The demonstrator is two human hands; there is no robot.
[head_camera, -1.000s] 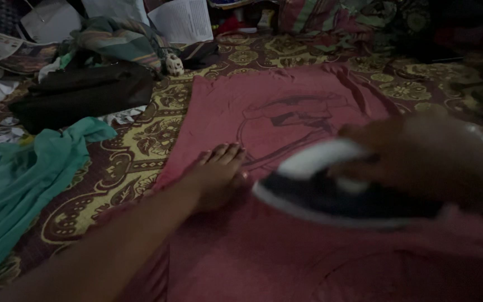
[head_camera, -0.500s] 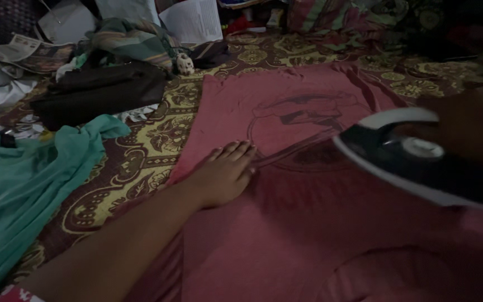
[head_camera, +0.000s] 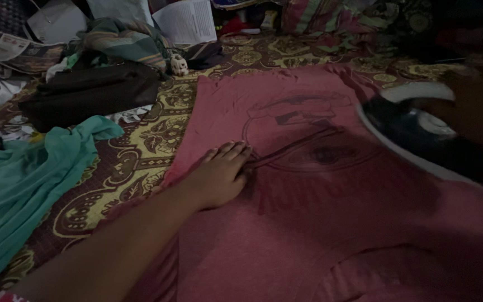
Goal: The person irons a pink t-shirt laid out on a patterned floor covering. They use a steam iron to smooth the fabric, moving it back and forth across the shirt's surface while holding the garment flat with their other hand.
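Observation:
A pink t-shirt with a dark round print lies spread flat on a patterned maroon and yellow mat. My left hand rests flat on the shirt near its left edge, fingers together and extended, touching the edge of the print. My right hand, dark and blurred at the right edge, grips the handle of a black and white clothes iron that sits on the right part of the shirt.
A teal cloth lies crumpled at the left. A black bag and a striped cloth sit behind it, with newspapers, a printed paper sheet and a small pale figurine further back.
The iron and my right hand have slid from the middle of the shirt to its right side and further away. My left hand has stayed pressed in place.

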